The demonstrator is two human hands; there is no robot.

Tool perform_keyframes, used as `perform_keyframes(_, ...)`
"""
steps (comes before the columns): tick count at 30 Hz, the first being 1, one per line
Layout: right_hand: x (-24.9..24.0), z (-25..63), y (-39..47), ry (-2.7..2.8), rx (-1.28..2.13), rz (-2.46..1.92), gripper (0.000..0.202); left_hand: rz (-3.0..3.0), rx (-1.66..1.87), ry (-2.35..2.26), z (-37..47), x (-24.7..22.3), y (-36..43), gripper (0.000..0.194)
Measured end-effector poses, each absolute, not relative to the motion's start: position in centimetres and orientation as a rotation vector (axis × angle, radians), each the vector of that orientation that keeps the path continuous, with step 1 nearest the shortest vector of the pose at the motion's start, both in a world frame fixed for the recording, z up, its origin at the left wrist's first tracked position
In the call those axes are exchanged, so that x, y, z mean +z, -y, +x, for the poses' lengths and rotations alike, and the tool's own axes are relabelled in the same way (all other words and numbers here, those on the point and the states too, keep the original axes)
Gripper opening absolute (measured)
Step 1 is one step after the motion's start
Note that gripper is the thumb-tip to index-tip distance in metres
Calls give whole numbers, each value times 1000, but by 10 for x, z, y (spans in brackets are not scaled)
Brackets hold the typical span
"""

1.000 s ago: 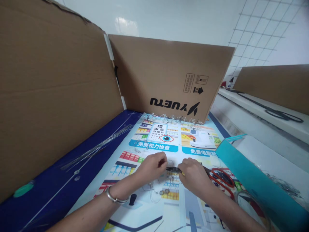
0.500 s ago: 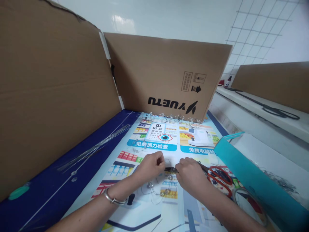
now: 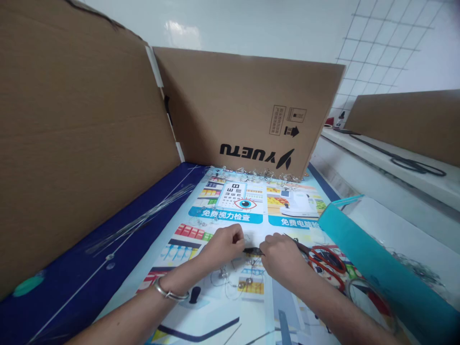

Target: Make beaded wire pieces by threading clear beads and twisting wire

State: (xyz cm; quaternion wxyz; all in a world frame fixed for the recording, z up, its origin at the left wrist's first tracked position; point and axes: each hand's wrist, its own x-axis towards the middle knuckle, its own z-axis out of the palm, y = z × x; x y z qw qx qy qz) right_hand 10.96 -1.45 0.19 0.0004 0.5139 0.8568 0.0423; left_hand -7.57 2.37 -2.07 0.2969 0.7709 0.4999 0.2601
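My left hand (image 3: 227, 244) is closed in a pinch over the printed sheet; what its fingers hold is too small to make out. Wrapped round a dark-tipped tool, my right hand (image 3: 282, 254) is just to the right. The dark tip of the tool (image 3: 253, 250) spans the gap between both hands. Below them hang or lie thin wire loops with clear beads (image 3: 247, 282). Red-handled scissors (image 3: 328, 263) rest beside my right wrist. Another cluster of clear beaded wire (image 3: 206, 218) is on the sheet beyond my left hand.
Cardboard panels (image 3: 247, 105) stand at the back and left. A teal-sided box (image 3: 381, 258) with small wire pieces is at the right. Long thin wires (image 3: 151, 215) lie left on blue. Clear wire pieces line the back panel. A round clear dish (image 3: 372, 302) sits near my right forearm.
Both hands have barely moved, staying close together around the dark tool tip. The whole view has shifted very slightly.
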Motion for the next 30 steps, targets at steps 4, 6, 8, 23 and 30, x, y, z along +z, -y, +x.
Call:
perform_keyframes(4,1,111,14,-2696,143,1614,14,2053,718,-1301,-76,-22,-24,5)
perform_keyframes(6,1,112,15,-2703,150,1618,14,2057,724,-1277,-76,-22,-24,5)
perform_keyframes(8,1,112,16,-2710,149,1623,13,2056,723,-1247,-77,-22,-25,5)
perform_keyframes(23,4,109,17,-2687,138,1635,11,2057,735,-1268,-75,-24,-24,5)
perform_keyframes(30,5,110,16,-2685,152,1625,12,2086,714,-1251,-76,-22,-23,5)
